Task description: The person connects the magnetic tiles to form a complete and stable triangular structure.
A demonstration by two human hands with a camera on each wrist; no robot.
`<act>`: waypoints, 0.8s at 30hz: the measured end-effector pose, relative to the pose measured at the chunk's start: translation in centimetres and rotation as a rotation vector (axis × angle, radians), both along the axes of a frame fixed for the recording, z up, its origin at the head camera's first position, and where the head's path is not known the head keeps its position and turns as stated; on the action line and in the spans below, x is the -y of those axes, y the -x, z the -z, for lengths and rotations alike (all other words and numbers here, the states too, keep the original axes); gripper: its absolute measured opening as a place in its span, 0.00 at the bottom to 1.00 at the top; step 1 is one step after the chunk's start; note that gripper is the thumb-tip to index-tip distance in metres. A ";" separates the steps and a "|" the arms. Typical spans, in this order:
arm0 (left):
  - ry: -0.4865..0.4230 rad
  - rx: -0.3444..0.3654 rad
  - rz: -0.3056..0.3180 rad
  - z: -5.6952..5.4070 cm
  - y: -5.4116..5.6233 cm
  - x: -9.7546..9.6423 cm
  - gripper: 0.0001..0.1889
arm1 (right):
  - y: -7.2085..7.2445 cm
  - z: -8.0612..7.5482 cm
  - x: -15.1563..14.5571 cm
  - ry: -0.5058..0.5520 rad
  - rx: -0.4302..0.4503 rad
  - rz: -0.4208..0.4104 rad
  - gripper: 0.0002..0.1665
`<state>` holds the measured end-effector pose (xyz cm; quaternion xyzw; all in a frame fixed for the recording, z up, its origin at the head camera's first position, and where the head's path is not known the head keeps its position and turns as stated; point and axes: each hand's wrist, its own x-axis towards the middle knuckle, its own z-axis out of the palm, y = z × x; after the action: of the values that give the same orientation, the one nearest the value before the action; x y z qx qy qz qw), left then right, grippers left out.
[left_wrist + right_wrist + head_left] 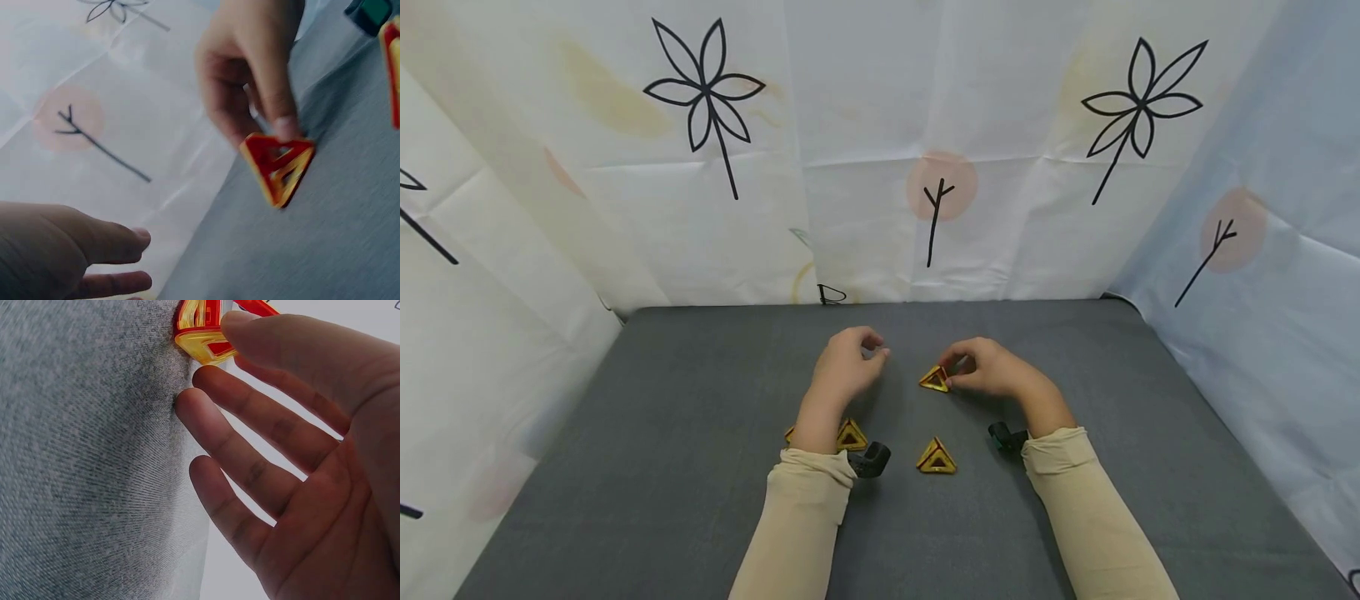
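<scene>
My right hand pinches a hollow red and yellow plastic triangle between thumb and fingers, at or just above the grey cloth. In the right wrist view, the thumb lies against this triangle, and the other fingers spread below it. To its left, my left hand hovers with loosely bent fingers and nothing in them; its thumb and fingertips stand apart in the left wrist view. A second triangle lies nearer to me. Beside the left wrist is another triangle, partly hidden by the arm.
A small yellow piece peeks out left of the left wrist, mostly covered. The grey table ends at a white printed cloth wall behind. Dark wrist cameras sit on both wrists, close to the tabletop.
</scene>
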<state>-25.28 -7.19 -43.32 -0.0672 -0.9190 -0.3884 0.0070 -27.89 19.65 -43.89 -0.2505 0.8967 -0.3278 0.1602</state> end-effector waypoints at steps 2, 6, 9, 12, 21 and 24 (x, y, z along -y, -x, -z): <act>-0.003 0.012 -0.019 -0.2 0.0 0.8 0.17 | 0.0 0.0 0.0 0.004 -0.001 -0.003 0.15; -0.015 0.031 -0.041 -0.4 0.0 2.2 0.20 | -0.1 0.0 0.0 0.011 -0.003 -0.015 0.15; -0.001 0.036 -0.059 -0.5 0.0 3.0 0.21 | 0.0 0.1 0.0 0.007 -0.001 -0.011 0.15; 0.048 0.045 -0.088 -0.3 0.0 3.5 0.24 | 0.2 0.3 -0.1 0.000 0.001 -0.008 0.15; 0.165 0.119 -0.149 1.0 0.6 4.2 0.37 | 0.2 0.2 0.0 0.002 0.007 -0.014 0.15; 0.208 0.138 -0.144 1.4 0.7 4.3 0.36 | 0.0 0.0 0.0 0.001 0.010 -0.016 0.15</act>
<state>-26.02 -11.53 -44.68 0.0255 -0.9551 -0.2931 -0.0352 -27.93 19.67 -43.89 -0.2559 0.8937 -0.3285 0.1672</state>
